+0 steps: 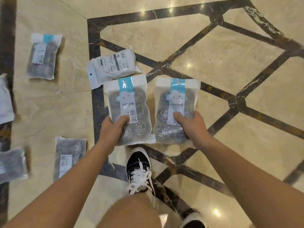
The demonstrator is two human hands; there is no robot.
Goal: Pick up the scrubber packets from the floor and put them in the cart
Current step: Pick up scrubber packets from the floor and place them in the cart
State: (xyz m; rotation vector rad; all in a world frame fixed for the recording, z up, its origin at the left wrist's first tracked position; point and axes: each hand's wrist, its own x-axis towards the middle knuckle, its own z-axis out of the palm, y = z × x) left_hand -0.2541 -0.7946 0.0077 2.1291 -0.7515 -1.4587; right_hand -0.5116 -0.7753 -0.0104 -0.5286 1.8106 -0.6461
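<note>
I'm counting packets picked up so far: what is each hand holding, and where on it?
Each grips one scrubber packet by its lower half, thumb on the front: left hand the left packet, right hand the right packet.

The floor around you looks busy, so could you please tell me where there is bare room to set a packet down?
Bare marble floor lies to the right of the packet in the right hand, across the dark inlay lines. The left is crowded: a white-backed packet beyond the left hand, and more packets at upper left and lower left.

Glossy polished marble floor [213, 51] — frosted plastic scrubber packets [130, 111] holding shiny coiled metal wire.
</note>
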